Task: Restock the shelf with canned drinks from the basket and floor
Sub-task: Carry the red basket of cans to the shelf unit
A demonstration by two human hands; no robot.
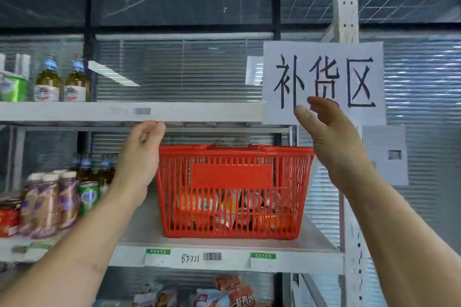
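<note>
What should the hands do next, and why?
Probably lower both hands to the red basket and take hold of it or reach in. The left hand and right hand are raised near the upper shelf, holding nothing, while the cans lie inside the basket.

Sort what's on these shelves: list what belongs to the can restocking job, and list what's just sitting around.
Belongs to the job:
- red plastic slatted basket on the middle shelf
- canned drinks lying inside it
- white metal shelf under it

Just sitting around:
- two amber glass bottles with blue caps
- purple-labelled brown drink bottles
- white paper sign with black handwritten characters
- snack packets on the bottom shelf
</note>
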